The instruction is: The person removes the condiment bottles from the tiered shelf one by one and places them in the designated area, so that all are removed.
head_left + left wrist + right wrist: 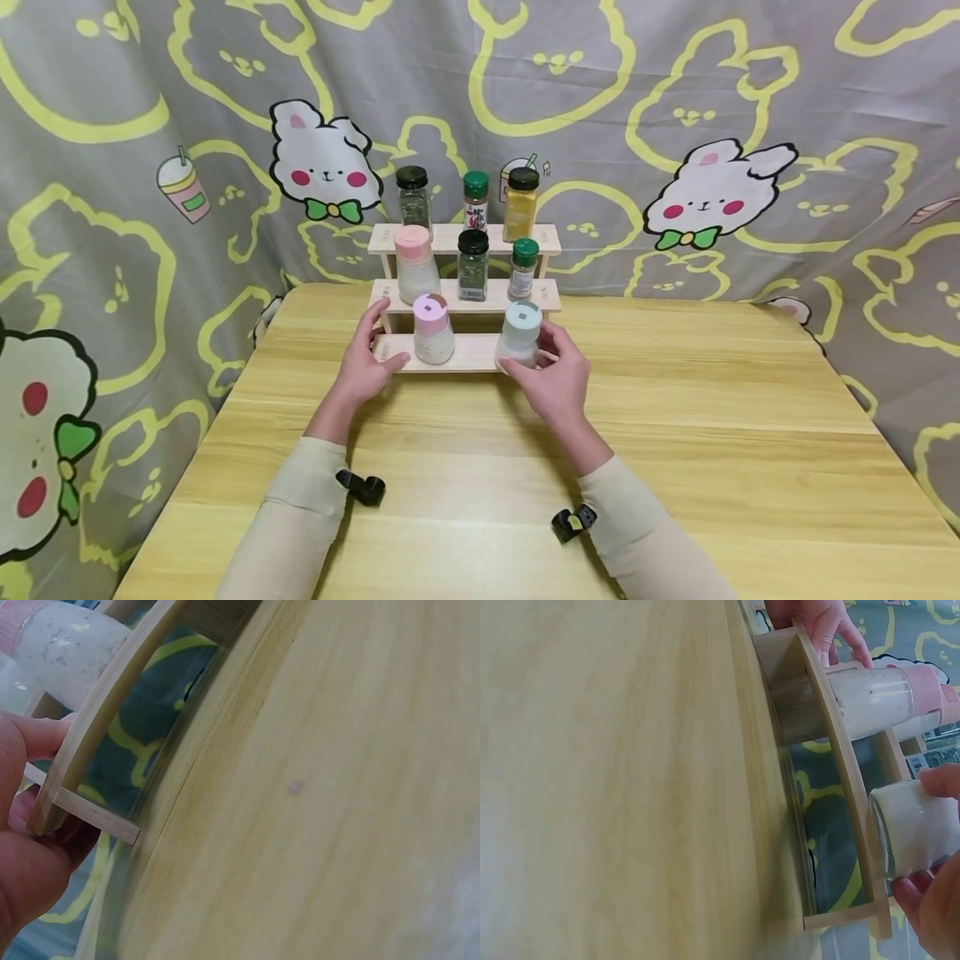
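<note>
A three-tier wooden spice rack stands near the back of the table. My left hand grips the left end of its lowest board, thumb on top and fingers beneath in the left wrist view. My right hand holds a glass jar of white contents with a pale grey-green lid, at the right of the lowest tier. In the right wrist view the jar's base is at the board; whether it touches is unclear. A pink-lidded jar stands on that tier, left of middle.
The middle tier bears a larger pink-lidded jar, a black-capped bottle and a small green-capped bottle. On top are a black-capped bottle, a green-capped one and a yellow-filled one. A patterned curtain hangs behind the table.
</note>
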The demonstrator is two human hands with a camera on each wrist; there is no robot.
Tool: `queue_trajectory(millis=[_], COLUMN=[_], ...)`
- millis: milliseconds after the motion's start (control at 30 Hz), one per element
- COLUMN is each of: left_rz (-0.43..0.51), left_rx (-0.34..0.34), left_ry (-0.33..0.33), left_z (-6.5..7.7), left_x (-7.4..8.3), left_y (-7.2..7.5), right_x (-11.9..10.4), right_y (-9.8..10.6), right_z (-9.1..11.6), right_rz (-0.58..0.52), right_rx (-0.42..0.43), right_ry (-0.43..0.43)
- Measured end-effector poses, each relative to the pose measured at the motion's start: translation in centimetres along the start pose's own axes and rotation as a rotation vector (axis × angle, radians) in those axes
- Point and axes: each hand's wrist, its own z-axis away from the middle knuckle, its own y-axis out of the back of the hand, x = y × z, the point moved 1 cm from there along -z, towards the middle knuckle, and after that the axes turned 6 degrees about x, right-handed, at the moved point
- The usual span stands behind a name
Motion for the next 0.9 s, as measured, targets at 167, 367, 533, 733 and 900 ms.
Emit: queue_trajectory(millis=[167, 367, 533, 733, 900], left_rz=[-0.008, -0.001, 0.011, -0.004, -0.007], left_rx=[0.0, -0.002, 0.0, 0.014, 0.021], left_ry=[0.011, 0.013, 0.017, 0.015, 0.025], left_z=[0.0, -0.1, -0.3, -0.9, -1.1], left_x=[0.1, 0.2, -0.5, -3.4, -4.3], left_y=[0.0, 0.0, -0.1, -0.3, -0.3], right_x=[0.0, 0.1, 0.6, 1.1, 1.4], right_y=[0.8, 2.1, 3.3, 4.6, 5.5], right_z=[-0.2, -0.3, -0.3, -0.4, -0.6], right_rz=[0.008, 0.021, 0.042, 0.062, 0.078], right_rx=[0.009, 0.024, 0.048, 0.075, 0.09], right_ry=[0.006, 0.01, 0.009, 0.013, 0.011])
